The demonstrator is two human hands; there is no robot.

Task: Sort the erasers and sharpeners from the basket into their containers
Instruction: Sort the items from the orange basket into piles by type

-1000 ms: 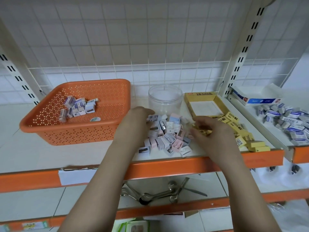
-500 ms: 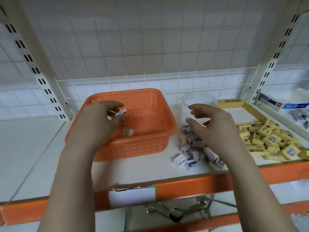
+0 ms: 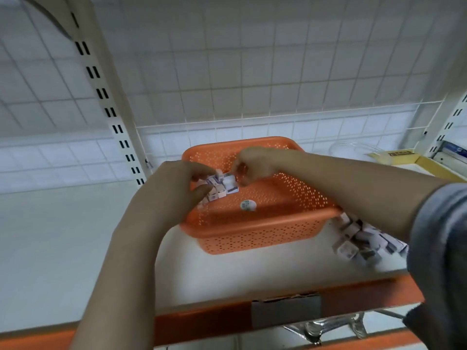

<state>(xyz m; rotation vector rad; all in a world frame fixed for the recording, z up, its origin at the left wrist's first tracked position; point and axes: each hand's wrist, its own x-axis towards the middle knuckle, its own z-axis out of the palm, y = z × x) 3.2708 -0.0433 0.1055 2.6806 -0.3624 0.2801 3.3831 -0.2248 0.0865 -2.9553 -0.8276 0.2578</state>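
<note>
Head view: both hands' curled fingers around small boxes inside orange basket.

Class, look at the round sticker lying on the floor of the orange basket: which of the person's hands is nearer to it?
Right, narrowly. The right hand hovers just behind the sticker, over the small boxes; the left hand sits farther off to the sticker's left, at the orange basket rim.

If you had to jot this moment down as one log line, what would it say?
step: gathering small boxes in orange basket | left hand: holds boxes | right hand: pinching at cluster | pile on shelf: beside basket
</note>
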